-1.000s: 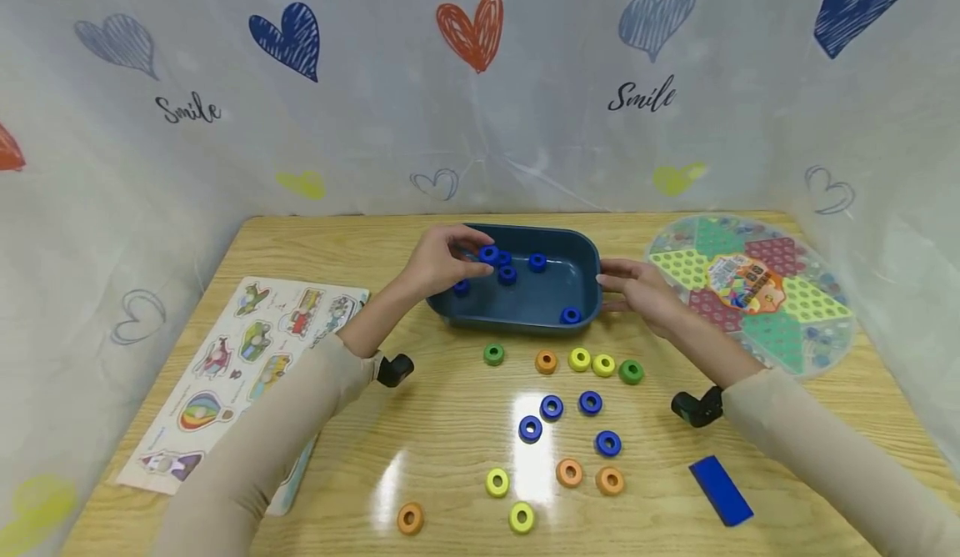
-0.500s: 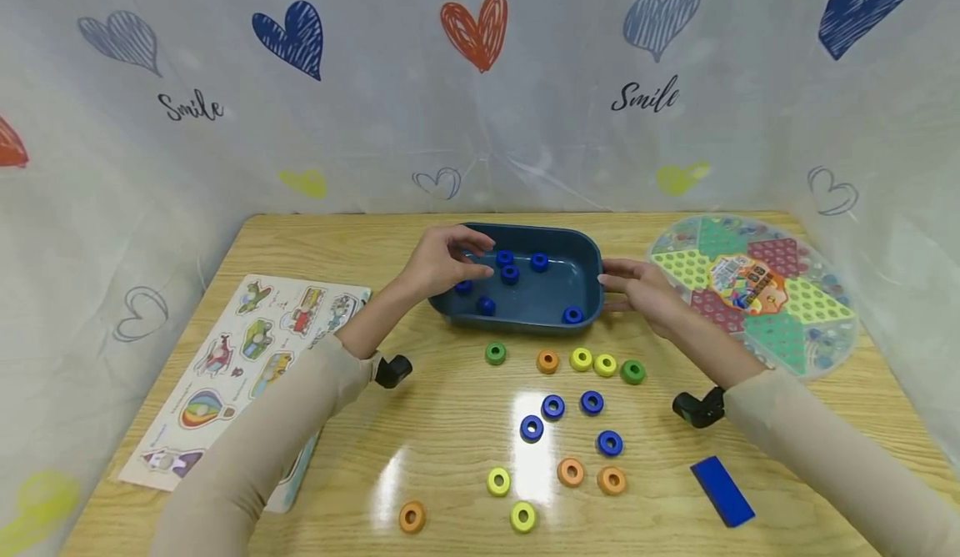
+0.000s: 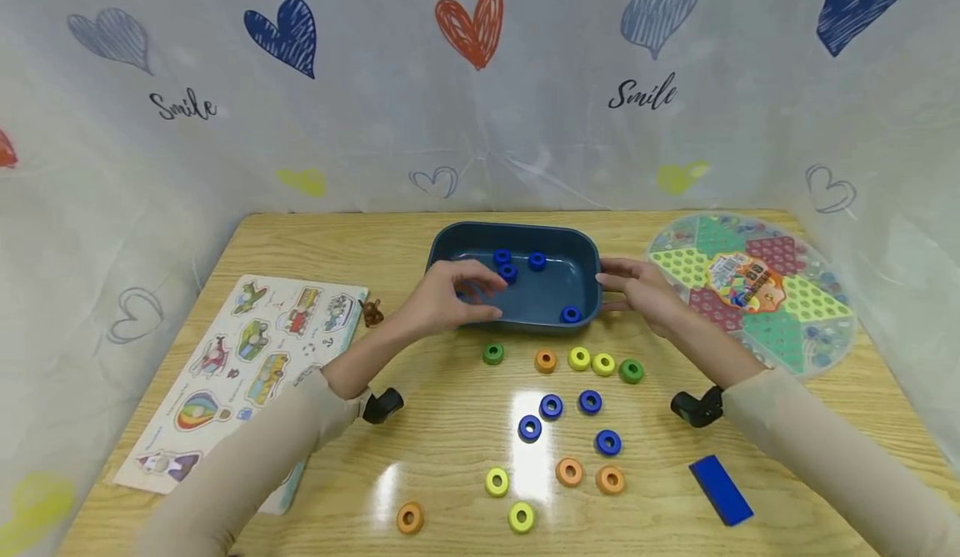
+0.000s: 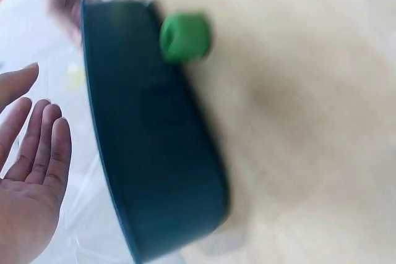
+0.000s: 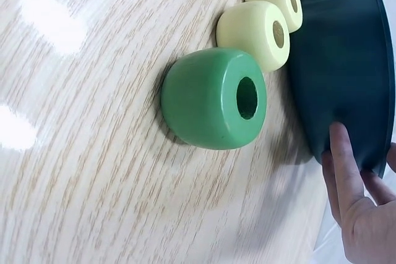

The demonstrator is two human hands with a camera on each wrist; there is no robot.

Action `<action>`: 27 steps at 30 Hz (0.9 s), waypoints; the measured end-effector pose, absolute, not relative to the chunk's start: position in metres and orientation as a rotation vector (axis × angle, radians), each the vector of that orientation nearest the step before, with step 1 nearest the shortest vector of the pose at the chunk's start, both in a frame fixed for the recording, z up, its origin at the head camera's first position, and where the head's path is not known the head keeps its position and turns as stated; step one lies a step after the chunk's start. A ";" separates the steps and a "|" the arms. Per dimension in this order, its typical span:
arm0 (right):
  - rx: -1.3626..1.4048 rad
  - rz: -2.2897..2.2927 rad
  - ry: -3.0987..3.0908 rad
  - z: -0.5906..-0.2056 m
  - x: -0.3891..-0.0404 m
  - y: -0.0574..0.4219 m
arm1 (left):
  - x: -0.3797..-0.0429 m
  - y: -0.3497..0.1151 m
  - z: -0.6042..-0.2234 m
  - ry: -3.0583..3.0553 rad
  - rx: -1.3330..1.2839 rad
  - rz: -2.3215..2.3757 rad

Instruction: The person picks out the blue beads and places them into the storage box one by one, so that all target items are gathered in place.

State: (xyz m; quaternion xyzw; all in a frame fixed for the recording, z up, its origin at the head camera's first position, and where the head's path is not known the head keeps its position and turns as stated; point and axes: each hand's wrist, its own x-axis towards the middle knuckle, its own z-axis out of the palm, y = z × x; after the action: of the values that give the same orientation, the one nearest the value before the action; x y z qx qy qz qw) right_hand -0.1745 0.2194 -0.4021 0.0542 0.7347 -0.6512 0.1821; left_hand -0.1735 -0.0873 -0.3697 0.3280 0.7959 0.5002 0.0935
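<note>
My left hand (image 3: 453, 294) hovers over the front left rim of a dark teal tray (image 3: 540, 305), fingers spread and holding nothing. In the left wrist view its palm (image 4: 31, 202) and straight fingers show beside the tray wall (image 4: 148, 128). Inside the tray lie several blue rings, one of them (image 3: 571, 314) at the front right; the left end is partly hidden by my hand. My right hand (image 3: 648, 294) rests its extended fingers against the tray's right end. In the right wrist view a fingertip (image 5: 338, 133) touches the outer wall.
In front of the tray are green (image 3: 631, 371), yellow (image 3: 579, 358), orange (image 3: 545, 362) and blue rings (image 3: 551, 408). A blue block (image 3: 721, 490) lies front right. A picture puzzle board (image 3: 232, 373) is left, a small brown piece (image 3: 372, 313) beside it, a star-patterned game board (image 3: 750, 290) right.
My left hand has let go of a blue ring, which dropped into the tray, and has since moved toward the tray's front rim. The right hand has stayed at the tray's end.
</note>
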 end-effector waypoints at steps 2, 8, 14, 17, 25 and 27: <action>0.135 -1.837 2.075 -0.403 -0.175 0.220 | -0.160 -0.087 -0.374 2.324 1.027 1.462; 0.121 -1.834 2.079 -0.403 -0.175 0.222 | -0.121 -0.078 -0.373 2.200 1.106 1.452; 0.150 -1.823 2.082 -0.403 -0.175 0.219 | -0.098 -0.069 -0.396 2.085 1.067 1.460; 0.152 -1.824 2.079 -0.402 -0.175 0.218 | -0.092 -0.067 -0.418 2.039 1.028 1.445; 0.149 -1.826 2.077 -0.402 -0.175 0.218 | -0.076 -0.062 -0.434 2.094 1.129 1.319; 0.148 -1.830 2.072 -0.402 -0.175 0.219 | -0.075 -0.062 -0.436 2.113 1.153 1.294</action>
State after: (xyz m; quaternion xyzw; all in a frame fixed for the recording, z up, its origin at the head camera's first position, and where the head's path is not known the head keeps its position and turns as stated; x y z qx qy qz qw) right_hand -0.1749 0.2186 -0.4022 0.0526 0.7355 -0.6495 0.1856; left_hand -0.0749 -0.0618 -0.4357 0.4130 0.7570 0.4638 0.2030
